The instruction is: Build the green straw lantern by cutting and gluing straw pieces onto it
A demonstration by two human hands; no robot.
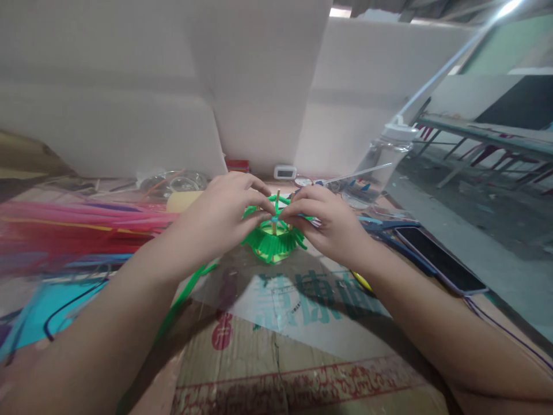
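Note:
A small basket-like craft of green pipe cleaners (273, 246) stands on the table, with thin wooden sticks (278, 199) rising from it. My left hand (235, 207) reaches in from the left, its thumb and fingers pinched against a front stick; what lies between the fingertips is hidden. From the other side my right hand (322, 222) pinches a thin blue pipe cleaner (275, 218) beside that same stick. Both sets of fingertips nearly meet above the green fringe. A loose green pipe cleaner (185, 297) lies by my left forearm.
Pink and red pipe cleaners (86, 227) pile up at left, near a blue sheet (64, 308). A phone (440, 259), blue-handled scissors (406, 248) and a clear bottle (375, 167) are on the right. Behind stand a small digital timer (285, 172) and white boards (259, 86).

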